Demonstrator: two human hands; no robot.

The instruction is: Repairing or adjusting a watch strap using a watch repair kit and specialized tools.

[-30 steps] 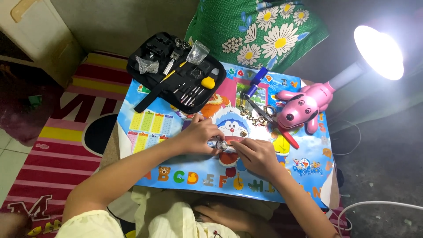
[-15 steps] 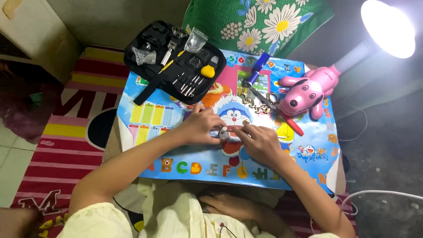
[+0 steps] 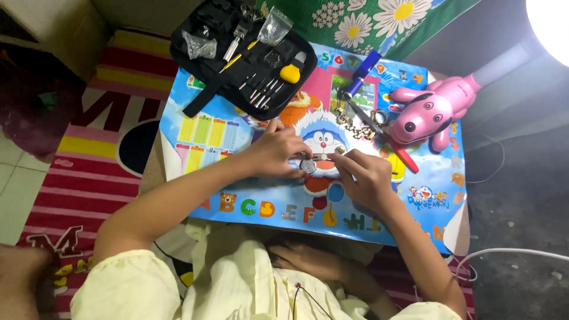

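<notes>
Silvery round watch case (image 3: 307, 165) sits mid-counter, pinched by the left hand (image 3: 277, 153), while the right hand (image 3: 364, 176) closes around a thin tool at its edge. It looks like fine work on the case; steadiness matters next. Black tool kit (image 3: 243, 50) and pink dog lamp (image 3: 430, 115) crowd the far edge; nearer room stays open.

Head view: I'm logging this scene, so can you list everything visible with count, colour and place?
Small table: one, blue cartoon top, centre.
Tool case: one, black, open, table's far left corner.
Plastic bags: two, clear, on the case.
Dog-shaped lamp: one, pink, lit, table's right side.
Metal chain: one, silvery, left of the lamp.
Small round metal part: one, silvery, between the hands.
Rug: one, red striped, left.
Flowered cloth: one, green, top.
Cable: one, white, lower right.
Left hand: on the part.
Right hand: pinching beside it.
</notes>
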